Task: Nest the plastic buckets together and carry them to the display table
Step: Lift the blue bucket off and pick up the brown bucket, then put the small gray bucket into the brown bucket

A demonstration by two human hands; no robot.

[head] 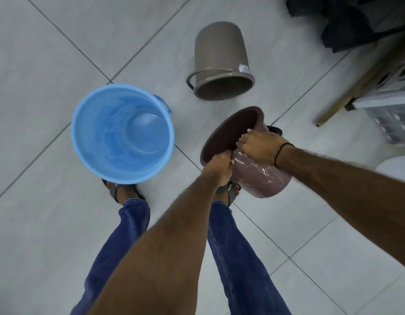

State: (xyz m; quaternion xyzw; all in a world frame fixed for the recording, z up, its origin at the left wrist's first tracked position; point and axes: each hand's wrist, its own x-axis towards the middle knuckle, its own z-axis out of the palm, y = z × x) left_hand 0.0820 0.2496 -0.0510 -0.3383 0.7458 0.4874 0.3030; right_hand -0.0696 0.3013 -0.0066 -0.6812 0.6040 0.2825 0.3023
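Pale grey floor tiles [49,53] with thin dark grout lines fill the scene under soft, even light. At far right stand dark bundled goods [347,21], a slanting wooden pole [347,96] and white perforated plastic crates [392,123].

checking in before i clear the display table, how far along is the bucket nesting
Nothing is nested yet: all three buckets are apart. In hand: the left hand and right hand both grip the maroon bucket near its rim, tilted off the floor. Left: the blue bucket stands upright and empty, the grey-brown bucket lies on its side, and the carry to the display table, out of view, has not begun.
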